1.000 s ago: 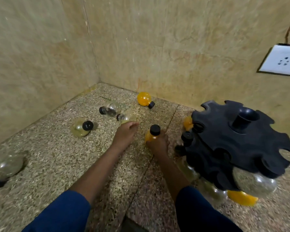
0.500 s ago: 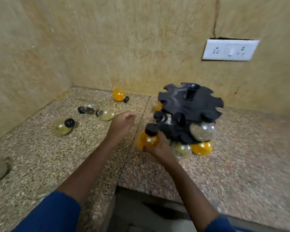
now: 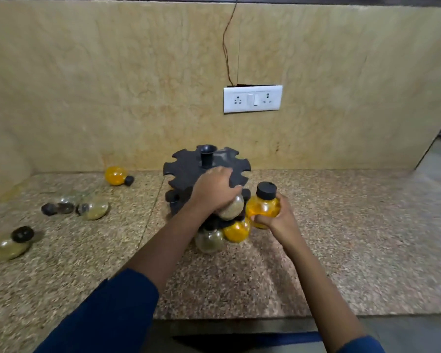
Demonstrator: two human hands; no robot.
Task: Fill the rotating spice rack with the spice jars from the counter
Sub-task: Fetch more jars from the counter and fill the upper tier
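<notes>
The rotating spice rack [image 3: 189, 171] is gripped by the left hand [image 3: 214, 191], fingers bent over the rim of its top disc, probably so that it is steadied or a free notch is turned toward the incoming jar. An orange spice jar [image 3: 264, 210] is held upright in the right hand [image 3: 275, 220], fingers wrapped round its bulb, just beside the rack at 3 o'clock, apparently so that its neck can be slid sideways into a notch. At least 4 jars are left lying on the granite counter [image 3: 341, 238], from a loose orange jar [image 3: 115, 175] at 10 o'clock to a pale jar [image 3: 10, 247] at 8 o'clock.
</notes>
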